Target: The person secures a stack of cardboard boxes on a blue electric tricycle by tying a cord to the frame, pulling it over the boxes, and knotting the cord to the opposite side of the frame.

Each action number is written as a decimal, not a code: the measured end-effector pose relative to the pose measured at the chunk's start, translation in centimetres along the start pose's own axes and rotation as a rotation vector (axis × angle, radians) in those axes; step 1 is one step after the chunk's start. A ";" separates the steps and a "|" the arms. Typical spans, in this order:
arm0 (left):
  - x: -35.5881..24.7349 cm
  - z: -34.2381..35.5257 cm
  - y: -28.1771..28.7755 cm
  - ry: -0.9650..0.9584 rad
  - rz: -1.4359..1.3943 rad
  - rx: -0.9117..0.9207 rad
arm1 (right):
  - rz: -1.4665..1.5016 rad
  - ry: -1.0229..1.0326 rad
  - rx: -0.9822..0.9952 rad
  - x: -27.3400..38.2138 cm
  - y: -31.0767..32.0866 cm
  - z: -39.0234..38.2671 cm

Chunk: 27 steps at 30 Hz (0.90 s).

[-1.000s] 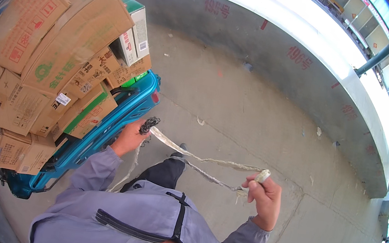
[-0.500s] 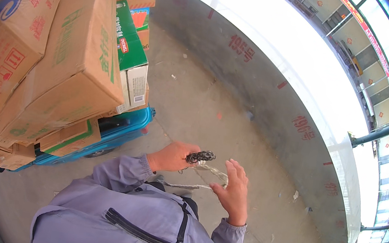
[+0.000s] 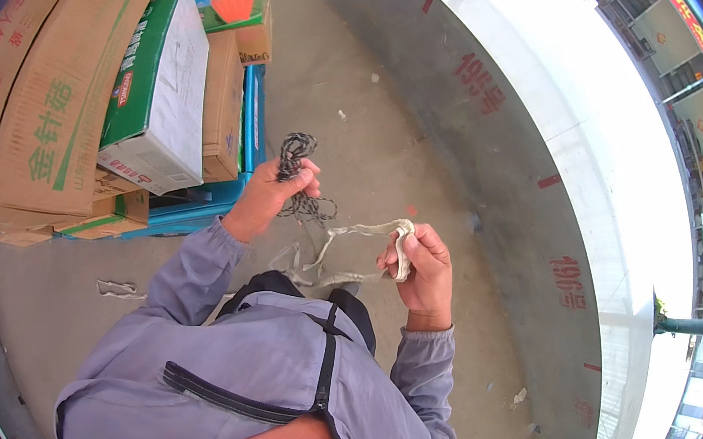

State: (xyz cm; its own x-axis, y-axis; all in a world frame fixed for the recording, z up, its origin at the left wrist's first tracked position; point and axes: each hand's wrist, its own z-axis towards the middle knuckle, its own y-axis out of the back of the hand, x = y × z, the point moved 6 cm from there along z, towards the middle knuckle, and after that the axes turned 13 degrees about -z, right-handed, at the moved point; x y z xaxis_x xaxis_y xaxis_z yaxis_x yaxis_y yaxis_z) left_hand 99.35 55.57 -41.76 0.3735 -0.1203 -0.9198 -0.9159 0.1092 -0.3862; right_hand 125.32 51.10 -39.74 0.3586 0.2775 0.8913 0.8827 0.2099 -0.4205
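My left hand (image 3: pixel 262 200), close to the stacked boxes, is closed on a bundled black-and-white rope (image 3: pixel 296 151). Loose loops of that rope dangle below the fingers. My right hand (image 3: pixel 426 270), a little nearer to me, pinches a flat off-white strap (image 3: pixel 368 226) folded over at the thumb. From there the strap runs left in a slack loop between my hands and hangs down past my waist. Whether the strap is joined to the rope below my left hand, I cannot tell.
Cardboard boxes (image 3: pixel 62 103) and a green-and-white box (image 3: pixel 174 91) are piled on a blue vehicle (image 3: pixel 182 207) at left. Another piece of off-white strap (image 3: pixel 120 288) lies on the concrete floor. A grey wall with a white top (image 3: pixel 519 144) curves along the right.
My left hand has moved left and away from me with the rope. My right hand, open before, now grips the strap. The view has shifted, showing more of the boxes' sides.
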 end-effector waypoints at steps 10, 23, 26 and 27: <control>4.4 4.5 -0.2 0.032 -0.008 -0.335 | 0.075 0.070 0.194 8.0 3.2 10.7; 9.2 22.2 -6.9 0.403 -0.258 0.098 | -1.110 0.422 0.969 6.3 -5.9 19.8; 6.5 25.8 -3.4 0.216 -0.520 -0.174 | -1.038 0.154 1.006 6.7 -4.2 22.3; 5.3 26.5 -2.5 0.162 -0.570 -0.201 | -0.986 -0.135 1.014 6.4 -3.2 23.2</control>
State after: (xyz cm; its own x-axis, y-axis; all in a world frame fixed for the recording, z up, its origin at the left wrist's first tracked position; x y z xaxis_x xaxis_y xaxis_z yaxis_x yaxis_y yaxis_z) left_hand 107.52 80.82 -47.46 0.7992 -0.2547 -0.5445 -0.5946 -0.2019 -0.7783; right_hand 117.71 73.93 -36.61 -0.3484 -0.3017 0.8875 0.1320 0.9216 0.3651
